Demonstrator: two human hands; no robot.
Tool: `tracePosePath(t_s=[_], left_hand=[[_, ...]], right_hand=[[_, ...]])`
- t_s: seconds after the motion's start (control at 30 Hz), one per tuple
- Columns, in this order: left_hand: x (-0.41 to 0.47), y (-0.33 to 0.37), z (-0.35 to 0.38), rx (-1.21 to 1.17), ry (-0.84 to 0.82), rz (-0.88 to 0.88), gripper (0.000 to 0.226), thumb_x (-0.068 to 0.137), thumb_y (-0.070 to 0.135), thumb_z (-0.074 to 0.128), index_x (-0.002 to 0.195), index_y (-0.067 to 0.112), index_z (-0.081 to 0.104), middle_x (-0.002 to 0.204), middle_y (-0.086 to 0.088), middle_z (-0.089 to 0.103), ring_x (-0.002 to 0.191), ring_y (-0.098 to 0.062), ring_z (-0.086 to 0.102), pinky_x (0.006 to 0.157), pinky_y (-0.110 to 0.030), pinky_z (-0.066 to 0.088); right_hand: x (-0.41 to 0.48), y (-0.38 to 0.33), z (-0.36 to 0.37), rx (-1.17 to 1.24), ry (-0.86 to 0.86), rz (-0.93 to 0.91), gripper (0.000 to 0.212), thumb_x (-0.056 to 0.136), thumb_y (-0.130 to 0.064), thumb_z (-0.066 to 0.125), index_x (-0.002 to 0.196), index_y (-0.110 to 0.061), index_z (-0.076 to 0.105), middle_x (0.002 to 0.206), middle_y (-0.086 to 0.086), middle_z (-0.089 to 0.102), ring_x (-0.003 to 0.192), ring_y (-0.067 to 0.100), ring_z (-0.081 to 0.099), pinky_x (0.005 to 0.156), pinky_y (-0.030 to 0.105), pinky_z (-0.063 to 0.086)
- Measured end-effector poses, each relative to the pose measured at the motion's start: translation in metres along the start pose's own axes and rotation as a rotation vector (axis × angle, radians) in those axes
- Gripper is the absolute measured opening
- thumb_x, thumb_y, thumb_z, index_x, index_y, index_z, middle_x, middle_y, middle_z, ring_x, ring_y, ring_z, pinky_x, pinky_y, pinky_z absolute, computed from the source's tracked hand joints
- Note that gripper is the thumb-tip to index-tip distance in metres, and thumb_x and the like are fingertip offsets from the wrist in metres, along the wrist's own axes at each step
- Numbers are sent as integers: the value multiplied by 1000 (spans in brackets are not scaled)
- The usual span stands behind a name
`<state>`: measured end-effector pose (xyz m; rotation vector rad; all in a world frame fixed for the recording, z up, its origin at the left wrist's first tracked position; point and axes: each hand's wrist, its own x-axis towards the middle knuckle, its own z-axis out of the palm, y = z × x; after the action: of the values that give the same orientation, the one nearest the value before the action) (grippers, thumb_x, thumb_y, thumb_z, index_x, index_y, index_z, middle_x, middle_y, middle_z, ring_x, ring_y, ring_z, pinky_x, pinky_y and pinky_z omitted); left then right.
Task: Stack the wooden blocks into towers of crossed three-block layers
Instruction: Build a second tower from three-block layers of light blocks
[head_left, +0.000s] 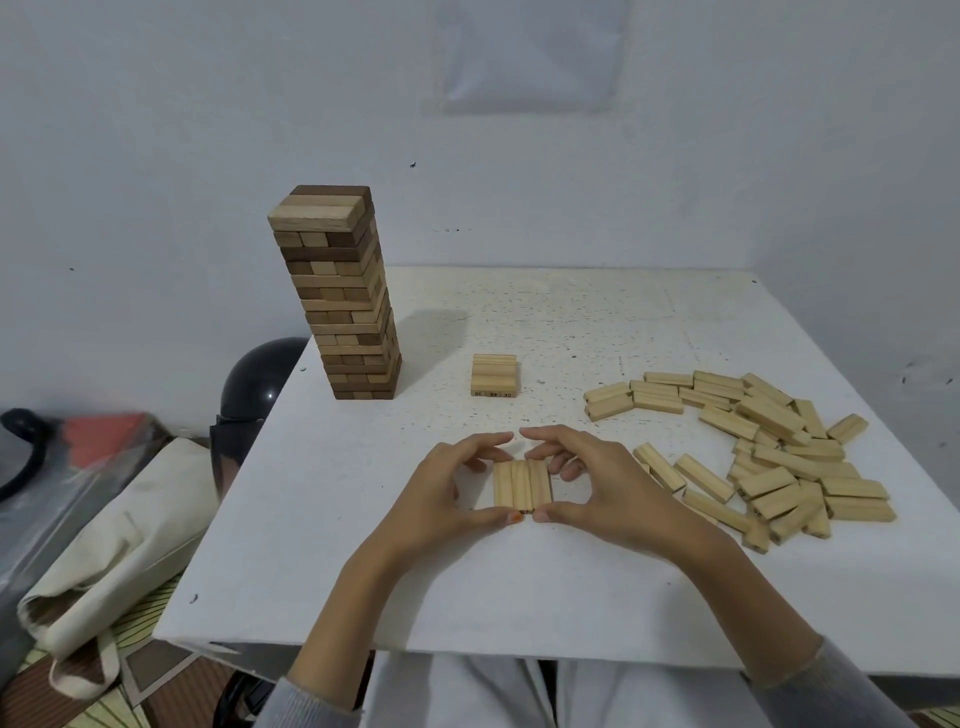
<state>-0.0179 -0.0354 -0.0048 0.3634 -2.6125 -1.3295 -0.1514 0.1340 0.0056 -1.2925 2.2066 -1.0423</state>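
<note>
White table (571, 587) meets a pale wall (156, 130). Well beyond the left hand (441, 499) and off to its left stands a tall tower (343, 296) of crossed layers. A loose pile (769, 452) of blocks lies right of the right hand (613, 493). Both hands grip a flat row (521, 483) of three blocks between them, thumbs at its near ends, fingers curled over its far ends. Beyond the fingertips sits a short stack (494, 375).

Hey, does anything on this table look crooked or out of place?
The tall tower looks tilted, its top sitting left of its base, though the wide lens may exaggerate that. It also stands close to the left edge of the table. The three blocks held by the left hand and right hand look neatly aligned.
</note>
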Motion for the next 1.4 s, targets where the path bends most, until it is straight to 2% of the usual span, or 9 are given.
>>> tracePosePath(t_s=[0.1,0.37,0.6,0.77,0.9,1.03,1.17,1.27,1.4], left_hand=[[1,-1,-1,-15,0,0,70,71,27,84,130,41,49,114,26,61,106,-2,49,76,-7,33],[8,-6,-5,-50,-21,25,70,69,20,86,129,36,53,114,18,64,103,-9,54,72,-12,38],[27,-4,-19,-61,-36,65,69,70,20,86,128,35,52,115,16,65,107,-14,57,78,-19,45],[53,0,-36,-53,-20,94,67,72,21,84,127,34,49,115,19,65,106,-13,57,81,-24,48],[77,-2,-48,-37,-16,101,76,74,19,83,133,39,39,116,27,62,109,-10,56,82,-19,46],[100,-8,-56,-18,-15,89,81,75,22,81,137,41,34,114,27,62,111,-1,54,81,-16,44],[117,-15,-58,-3,-24,75,78,77,25,79,140,37,34,120,18,62,119,1,51,94,-19,41],[124,-21,-57,-12,-32,54,76,77,26,78,140,38,36,120,18,62,121,1,50,104,-22,36],[128,-27,-56,-6,-40,25,74,76,30,78,137,41,38,121,20,61,123,3,48,109,-26,33]], right_hand=[[-1,1,0,36,10,-9,75,71,-25,85,132,-43,43,115,-18,60,99,4,54,91,19,46],[4,6,2,74,11,-47,74,69,-28,85,132,-41,47,110,-17,62,97,8,56,87,22,47],[23,5,-2,51,63,-84,69,66,-29,86,124,-41,49,105,-16,60,96,8,53,82,13,41],[48,3,-13,77,119,-87,77,66,-29,86,130,-36,44,108,-17,60,105,8,53,84,15,41],[73,4,-20,83,155,-70,87,65,-28,85,134,-42,34,109,-19,60,108,6,51,85,13,38],[98,9,-23,113,155,-32,90,67,-26,85,137,-40,31,109,-19,61,109,3,50,86,16,38],[116,15,-24,102,151,-19,89,68,-26,84,138,-39,31,109,-20,62,109,3,50,88,18,36],[123,21,-23,108,144,-8,89,67,-26,84,138,-39,31,109,-19,62,109,5,50,86,17,35],[126,25,-24,94,138,0,89,68,-27,85,138,-40,31,109,-20,61,110,4,49,89,20,36]])
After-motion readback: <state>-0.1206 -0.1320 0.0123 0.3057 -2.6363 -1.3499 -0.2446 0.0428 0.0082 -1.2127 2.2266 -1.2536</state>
